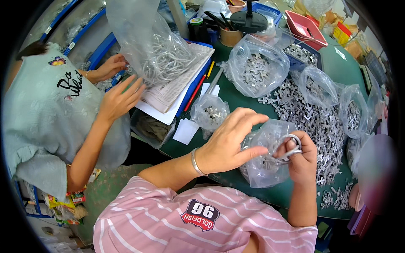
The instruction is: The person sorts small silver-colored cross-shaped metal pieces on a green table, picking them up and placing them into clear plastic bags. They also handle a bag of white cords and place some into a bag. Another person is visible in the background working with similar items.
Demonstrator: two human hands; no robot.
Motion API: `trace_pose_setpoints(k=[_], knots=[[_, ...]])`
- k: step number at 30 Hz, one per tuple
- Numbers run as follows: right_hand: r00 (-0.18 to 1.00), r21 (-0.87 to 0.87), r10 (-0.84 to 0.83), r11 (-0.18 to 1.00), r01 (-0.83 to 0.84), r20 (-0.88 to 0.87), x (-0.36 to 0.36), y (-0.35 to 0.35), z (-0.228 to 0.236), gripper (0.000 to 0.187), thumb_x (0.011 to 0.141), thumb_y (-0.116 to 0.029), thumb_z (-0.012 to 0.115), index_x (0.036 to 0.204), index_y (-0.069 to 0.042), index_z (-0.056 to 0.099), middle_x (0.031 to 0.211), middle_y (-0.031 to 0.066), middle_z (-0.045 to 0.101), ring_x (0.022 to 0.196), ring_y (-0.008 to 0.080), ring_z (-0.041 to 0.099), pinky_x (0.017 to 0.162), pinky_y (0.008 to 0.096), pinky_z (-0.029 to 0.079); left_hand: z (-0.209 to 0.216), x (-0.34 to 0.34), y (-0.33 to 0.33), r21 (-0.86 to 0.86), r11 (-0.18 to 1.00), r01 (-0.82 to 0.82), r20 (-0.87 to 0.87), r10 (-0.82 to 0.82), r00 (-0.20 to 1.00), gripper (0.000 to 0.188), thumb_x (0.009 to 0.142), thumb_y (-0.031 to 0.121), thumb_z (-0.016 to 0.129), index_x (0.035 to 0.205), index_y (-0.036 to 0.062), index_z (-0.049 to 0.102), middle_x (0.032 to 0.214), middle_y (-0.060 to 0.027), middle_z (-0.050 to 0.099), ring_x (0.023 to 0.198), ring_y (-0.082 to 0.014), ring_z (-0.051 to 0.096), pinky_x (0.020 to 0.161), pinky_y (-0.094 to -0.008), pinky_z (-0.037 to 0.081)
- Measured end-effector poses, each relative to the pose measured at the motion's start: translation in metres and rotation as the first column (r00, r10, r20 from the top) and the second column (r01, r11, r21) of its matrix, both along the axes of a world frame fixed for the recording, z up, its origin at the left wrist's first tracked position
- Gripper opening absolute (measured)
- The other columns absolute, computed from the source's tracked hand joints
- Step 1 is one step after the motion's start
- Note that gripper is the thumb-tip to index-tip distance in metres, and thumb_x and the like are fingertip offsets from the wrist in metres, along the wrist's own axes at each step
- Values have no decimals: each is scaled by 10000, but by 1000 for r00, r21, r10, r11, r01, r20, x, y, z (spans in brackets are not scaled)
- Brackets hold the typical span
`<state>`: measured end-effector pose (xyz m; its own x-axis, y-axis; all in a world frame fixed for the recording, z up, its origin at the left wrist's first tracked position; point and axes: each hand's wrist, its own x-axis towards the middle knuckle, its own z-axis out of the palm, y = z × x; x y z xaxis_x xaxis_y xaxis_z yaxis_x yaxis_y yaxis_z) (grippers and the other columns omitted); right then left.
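Note:
My right hand (304,158) is closed around several silver metal rings (291,148), thumb and fingers curled over them. These rings are at the upper right of a clear plastic bag (265,175), which holds more silver rings. Over the left side of that bag is my left hand (230,145), its fingers stretched out and the thumb apart, with nothing visible in it. A small clear bag of little metal pieces (211,114) stands beyond my left hand. A large heap of small grey metal pieces (325,135) covers the table to the right of my right hand.
At left a co-worker's hands (120,99) are near a big bag of silver rings (164,59) on papers. Open bags of metal pieces (257,69) stand farther back. A red pencil (195,93), tweezers (215,80), a pink tray (306,31) and a black stand (249,21) are also there.

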<state>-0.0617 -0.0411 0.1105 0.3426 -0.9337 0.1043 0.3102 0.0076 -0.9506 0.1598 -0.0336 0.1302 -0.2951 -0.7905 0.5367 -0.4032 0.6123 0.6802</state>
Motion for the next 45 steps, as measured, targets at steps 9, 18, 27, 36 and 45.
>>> trace_pose_setpoints(k=[9, 18, 27, 36, 45], knots=[[435, -110, 94, 900, -421, -896, -3, -20, 6, 348, 678, 41, 562, 1023, 7, 586, 799, 183, 627, 694, 338, 604, 680, 395, 485, -8, -8, 15, 569, 783, 250, -129, -215, 968, 409, 882, 57, 546, 1252, -10, 388, 615, -18, 498, 538, -89, 481, 516, -271, 386], [647, -201, 199, 848, -490, -736, -3, -23, 41, 347, 841, -149, 659, 1134, 3, 552, 1007, 165, 567, 960, 253, 572, 788, 314, 478, 16, 8, 21, 397, 818, 417, -642, -77, 763, 313, 934, 18, 474, 1238, 7, 400, 609, 42, 483, 505, -10, 380, 488, -184, 310], [538, -508, -167, 632, -585, -826, -6, -10, 75, 145, 729, -56, 717, 817, -12, 610, 617, 123, 542, 557, 307, 545, 501, 353, 423, 7, 30, 16, 323, 916, 237, -650, 33, 759, 212, 924, 57, 560, 1123, 13, 499, 661, 29, 512, 556, -22, 446, 528, -182, 361], [884, -920, -391, 380, -97, -255, 55, -32, 110, 182, 786, -110, 704, 808, 9, 568, 673, 92, 624, 536, 200, 440, 489, 299, 353, -13, 59, 24, 313, 949, 46, -287, 48, 957, 988, 641, 228, 861, 1425, 78, 278, 1281, -108, 480, 1159, -219, 465, 927, -351, 411], [919, -877, -118, 366, -312, -377, 61, -30, 117, 299, 697, -268, 765, 803, -47, 594, 622, 39, 550, 521, 174, 445, 501, 304, 335, -28, 45, 34, 317, 946, -75, 2, 79, 997, 720, 650, 242, 824, 1255, 34, 491, 1067, -116, 566, 1024, -294, 544, 916, -387, 417]])
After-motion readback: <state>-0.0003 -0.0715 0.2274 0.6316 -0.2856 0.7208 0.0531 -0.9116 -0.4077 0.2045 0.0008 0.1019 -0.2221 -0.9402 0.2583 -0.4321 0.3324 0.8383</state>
